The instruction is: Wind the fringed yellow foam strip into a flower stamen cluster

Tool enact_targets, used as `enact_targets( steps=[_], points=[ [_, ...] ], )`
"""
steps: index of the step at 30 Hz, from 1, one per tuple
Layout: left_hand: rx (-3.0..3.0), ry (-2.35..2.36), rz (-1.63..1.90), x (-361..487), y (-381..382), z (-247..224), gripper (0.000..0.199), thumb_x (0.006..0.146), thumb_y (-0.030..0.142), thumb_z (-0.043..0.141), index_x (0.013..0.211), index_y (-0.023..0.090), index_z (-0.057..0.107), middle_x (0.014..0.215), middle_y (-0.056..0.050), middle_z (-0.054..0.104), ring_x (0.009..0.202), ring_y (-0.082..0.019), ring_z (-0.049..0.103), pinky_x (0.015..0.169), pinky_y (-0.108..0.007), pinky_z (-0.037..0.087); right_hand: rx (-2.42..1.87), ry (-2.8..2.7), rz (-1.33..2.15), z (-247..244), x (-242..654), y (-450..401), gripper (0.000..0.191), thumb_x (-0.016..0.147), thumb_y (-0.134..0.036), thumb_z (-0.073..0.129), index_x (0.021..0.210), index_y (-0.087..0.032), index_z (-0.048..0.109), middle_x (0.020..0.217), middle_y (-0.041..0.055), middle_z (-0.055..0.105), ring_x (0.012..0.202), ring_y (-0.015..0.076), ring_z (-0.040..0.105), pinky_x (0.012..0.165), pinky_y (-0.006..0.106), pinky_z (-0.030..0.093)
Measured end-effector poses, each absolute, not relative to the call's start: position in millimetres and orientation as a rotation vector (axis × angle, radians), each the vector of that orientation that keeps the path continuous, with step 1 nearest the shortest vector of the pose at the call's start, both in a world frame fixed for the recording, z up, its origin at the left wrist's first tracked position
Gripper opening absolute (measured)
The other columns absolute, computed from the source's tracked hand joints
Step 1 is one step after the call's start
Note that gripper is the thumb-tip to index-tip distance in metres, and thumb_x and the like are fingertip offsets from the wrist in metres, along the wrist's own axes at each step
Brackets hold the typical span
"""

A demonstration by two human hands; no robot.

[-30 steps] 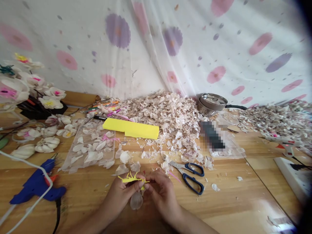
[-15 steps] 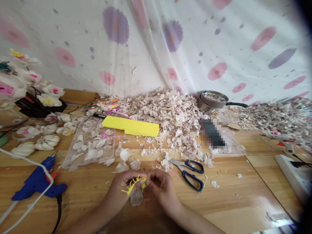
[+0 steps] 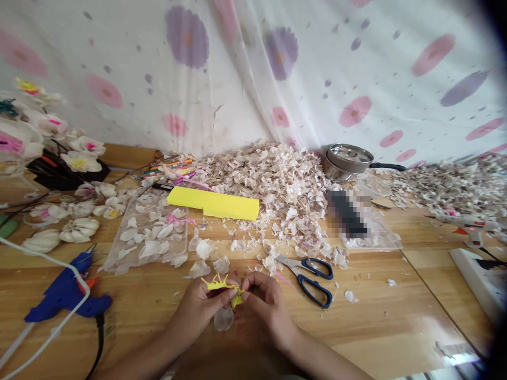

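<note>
My left hand [image 3: 202, 303] pinches a fringed yellow strip [image 3: 217, 283] between thumb and fingers, low in the middle of the view. Close on its right, my right hand [image 3: 267, 306] is closed on the other end of the same strip, its fingertips almost meeting those of the left. A small folded yellow part hangs between the fingertips. Just below them shows a pale, translucent round piece [image 3: 224, 319]; what holds it is hidden. Blue-handled scissors [image 3: 312, 279] lie partly open on the table to the right of my right hand.
A yellow roll [image 3: 214, 203] lies beyond my hands, before a heap of pale petals [image 3: 269, 179]. Left are a petal tray [image 3: 122, 240], a blue glue gun [image 3: 65, 293] with cables and white flowers [image 3: 81, 161]. Right are metal bowls [image 3: 344, 163], another glue gun [image 3: 473, 229] and a power strip [image 3: 477, 279].
The fringed end of the strip has swung up and lies flatter along my left hand. Both hands stay close together. The whole view has shifted slightly.
</note>
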State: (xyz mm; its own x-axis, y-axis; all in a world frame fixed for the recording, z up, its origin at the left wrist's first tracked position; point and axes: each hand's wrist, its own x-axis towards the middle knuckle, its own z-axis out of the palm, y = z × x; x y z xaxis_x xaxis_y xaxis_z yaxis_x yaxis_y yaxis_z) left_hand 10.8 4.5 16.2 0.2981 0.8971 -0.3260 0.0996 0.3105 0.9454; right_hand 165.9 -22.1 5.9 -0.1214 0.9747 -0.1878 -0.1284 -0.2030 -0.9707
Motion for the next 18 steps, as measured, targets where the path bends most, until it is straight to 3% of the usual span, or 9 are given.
enact_targets(
  steps=[8, 14, 18],
  points=[
    [1.075, 1.17, 0.723, 10.2, 2.4, 17.4, 0.028, 0.064, 0.043, 0.074, 0.067, 0.016, 0.066, 0.055, 0.002, 0.057, 0.056, -0.015, 0.05, 0.055, -0.023, 0.041, -1.15, -0.943, 1.475, 2.2, 167.4, -20.6, 0.021, 0.07, -0.035, 0.068, 0.069, -0.018, 0.056, 0.064, -0.0014, 0.053, 0.062, 0.0136, 0.05, 0.058, 0.023, 0.04],
    [1.075, 1.167, 0.741, 8.9, 3.0, 11.7, 0.027, 0.067, 0.042, 0.07, 0.072, 0.015, 0.066, 0.063, 0.0, 0.061, 0.06, -0.015, 0.052, 0.058, -0.024, 0.042, -1.161, -1.045, 1.473, 1.8, 166.6, -22.1, 0.027, 0.073, -0.042, 0.069, 0.081, -0.017, 0.06, 0.073, 0.0018, 0.06, 0.068, 0.0158, 0.055, 0.063, 0.026, 0.044],
    [1.094, 1.159, 0.743, 8.7, 3.3, 8.8, 0.026, 0.067, 0.04, 0.07, 0.073, 0.015, 0.067, 0.063, 0.0, 0.061, 0.061, -0.015, 0.053, 0.058, -0.023, 0.042, -1.299, -1.156, 1.398, -1.4, 165.0, -22.5, 0.026, 0.076, -0.041, 0.063, 0.07, -0.016, 0.059, 0.066, 0.0005, 0.056, 0.062, 0.0144, 0.05, 0.059, 0.025, 0.039]
  ],
)
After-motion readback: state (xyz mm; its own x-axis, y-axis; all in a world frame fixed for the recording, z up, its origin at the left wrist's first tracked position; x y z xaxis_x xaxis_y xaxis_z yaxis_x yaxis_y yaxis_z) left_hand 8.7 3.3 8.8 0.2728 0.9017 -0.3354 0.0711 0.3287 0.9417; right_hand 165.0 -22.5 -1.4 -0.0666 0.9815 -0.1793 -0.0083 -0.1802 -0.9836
